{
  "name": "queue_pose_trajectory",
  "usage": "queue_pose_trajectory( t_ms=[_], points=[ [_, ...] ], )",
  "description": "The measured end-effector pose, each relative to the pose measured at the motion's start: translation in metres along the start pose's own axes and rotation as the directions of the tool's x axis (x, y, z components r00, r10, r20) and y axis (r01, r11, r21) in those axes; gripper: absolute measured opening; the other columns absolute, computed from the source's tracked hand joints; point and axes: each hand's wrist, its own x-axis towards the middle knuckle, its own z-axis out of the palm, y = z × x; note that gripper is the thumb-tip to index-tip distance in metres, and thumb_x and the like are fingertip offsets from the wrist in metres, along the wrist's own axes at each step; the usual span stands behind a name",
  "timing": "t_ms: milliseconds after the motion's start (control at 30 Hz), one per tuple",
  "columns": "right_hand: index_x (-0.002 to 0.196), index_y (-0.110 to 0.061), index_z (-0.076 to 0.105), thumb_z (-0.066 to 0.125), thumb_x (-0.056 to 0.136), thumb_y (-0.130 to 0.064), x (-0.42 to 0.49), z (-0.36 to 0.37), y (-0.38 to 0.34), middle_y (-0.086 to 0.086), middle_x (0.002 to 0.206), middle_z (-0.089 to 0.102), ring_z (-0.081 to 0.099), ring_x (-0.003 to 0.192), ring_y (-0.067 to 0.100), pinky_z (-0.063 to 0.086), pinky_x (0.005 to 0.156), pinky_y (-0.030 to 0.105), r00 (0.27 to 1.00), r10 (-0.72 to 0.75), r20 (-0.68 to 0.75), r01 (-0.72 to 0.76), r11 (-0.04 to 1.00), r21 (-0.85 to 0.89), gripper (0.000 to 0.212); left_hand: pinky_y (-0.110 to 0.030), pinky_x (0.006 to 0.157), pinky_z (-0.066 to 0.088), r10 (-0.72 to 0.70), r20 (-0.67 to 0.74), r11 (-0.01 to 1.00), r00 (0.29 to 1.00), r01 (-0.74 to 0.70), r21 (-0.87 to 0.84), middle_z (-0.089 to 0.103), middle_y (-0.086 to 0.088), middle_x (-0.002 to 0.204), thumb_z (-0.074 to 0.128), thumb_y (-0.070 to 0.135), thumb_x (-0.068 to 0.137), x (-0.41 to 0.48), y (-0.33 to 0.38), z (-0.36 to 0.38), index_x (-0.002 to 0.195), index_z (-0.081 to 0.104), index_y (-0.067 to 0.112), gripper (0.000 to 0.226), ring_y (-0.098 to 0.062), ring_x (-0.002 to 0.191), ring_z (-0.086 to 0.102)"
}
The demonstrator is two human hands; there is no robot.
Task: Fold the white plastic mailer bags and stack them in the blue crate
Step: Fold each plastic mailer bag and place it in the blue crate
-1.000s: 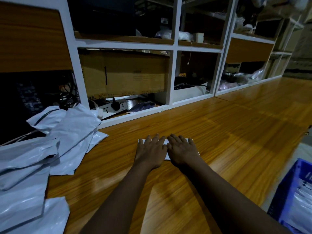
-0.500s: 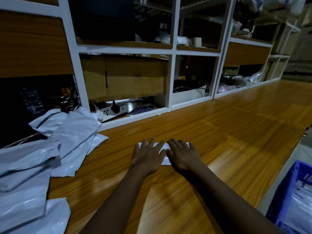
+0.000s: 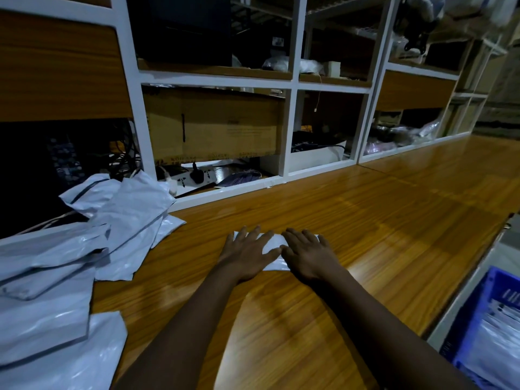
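Head view, the only one.

Step in hand: flattening a fold. One white mailer bag (image 3: 272, 244), already folded down to a small packet, lies on the counter (image 3: 380, 235) directly in front of the person. Judged as the creasing stage of the fold, just ahead of transfer to the crate.

Left hand (image 3: 247, 254): flat, palm down, fingers straight and spread, pressing on the left part of the packet. Nothing is gripped.

Right hand (image 3: 309, 257): likewise flat and spread, palm down on the right part of the packet. The thumbs nearly meet over the middle, and a wedge of white shows between the hands. The packet's far edge pokes out beyond the fingertips.

Supply: a loose pile of unfolded mailer bags (image 3: 84, 249) on the counter to the left, well apart from the hands. A good many remain, so the task looks far from finished.

Destination: the blue crate (image 3: 475, 319) sits below counter level at the lower right, with white bags (image 3: 495, 342) already inside it.

Next move, as judged: if the crease holds, pinch the packet so that it does not spring open, carry it right and down off the counter edge, and lay it flat on the stack. The slick plastic will likely try to unfold once pressure comes off.
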Motion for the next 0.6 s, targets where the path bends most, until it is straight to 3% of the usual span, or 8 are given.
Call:
queue_pose_trajectory(
  t_ms=[67, 167, 300, 400, 600],
  points=[
    [0.139, -0.017, 0.051, -0.015, 0.091, -0.066, 0.001, -0.002, 0.002, 0.023, 0.154, 0.036, 0.034, 0.136, 0.057, 0.029, 0.104, 0.072, 0.999, -0.033, 0.034, 0.032, 0.999, 0.032, 0.094, -0.05, 0.121, 0.0, 0.012, 0.022, 1.0, 1.0, -0.012, -0.026, 0.001, 0.004, 0.166, 0.022, 0.076, 0.091, -0.002, -0.006, -0.005, 0.156, 0.008, 0.039, 0.077, -0.024, 0.152, -0.002],
    [0.142, -0.025, 0.034, 0.012, 0.095, -0.062, -0.001, -0.002, 0.005, 0.027, 0.153, 0.035, 0.034, 0.134, 0.06, 0.031, 0.103, 0.074, 0.992, -0.008, 0.125, 0.0, 0.998, 0.064, 0.064, -0.05, 0.121, 0.0, -0.003, 0.044, 1.0, 0.999, 0.004, -0.02, -0.001, 0.004, 0.166, 0.027, 0.082, 0.084, -0.009, -0.012, -0.007, 0.156, 0.005, 0.037, 0.087, -0.022, 0.152, -0.003],
    [0.158, -0.02, 0.003, -0.005, 0.075, -0.09, -0.005, -0.001, 0.017, 0.006, 0.166, 0.006, 0.007, 0.151, 0.037, 0.014, 0.121, 0.051, 0.99, 0.093, 0.109, -0.106, 0.987, 0.124, 0.108, -0.05, 0.121, -0.003, -0.037, 0.062, 0.999, 0.997, 0.038, -0.021, -0.005, 0.005, 0.166, 0.034, 0.087, 0.079, -0.014, -0.013, -0.007, 0.156, 0.002, 0.04, 0.096, -0.022, 0.152, -0.007],
    [0.159, -0.019, 0.001, 0.017, 0.082, -0.086, -0.014, -0.005, 0.018, 0.001, 0.167, 0.002, 0.001, 0.153, 0.029, 0.009, 0.121, 0.047, 0.984, 0.118, 0.132, -0.136, 0.981, 0.136, 0.103, -0.049, 0.121, -0.004, -0.047, 0.05, 0.999, 0.998, 0.047, -0.004, -0.007, 0.005, 0.166, 0.037, 0.088, 0.077, -0.016, -0.016, -0.005, 0.155, 0.002, 0.042, 0.097, -0.021, 0.152, -0.007],
    [0.159, -0.023, 0.003, 0.029, 0.084, -0.084, -0.012, -0.012, 0.02, -0.001, 0.167, 0.002, 0.003, 0.152, 0.027, 0.006, 0.12, 0.052, 0.979, 0.146, 0.145, -0.161, 0.982, 0.098, 0.1, -0.052, 0.121, -0.004, -0.054, 0.048, 0.999, 0.997, 0.054, 0.005, -0.005, 0.003, 0.166, 0.035, 0.086, 0.08, -0.015, -0.014, -0.007, 0.155, 0.003, 0.042, 0.093, -0.022, 0.152, -0.007]
  ],
)
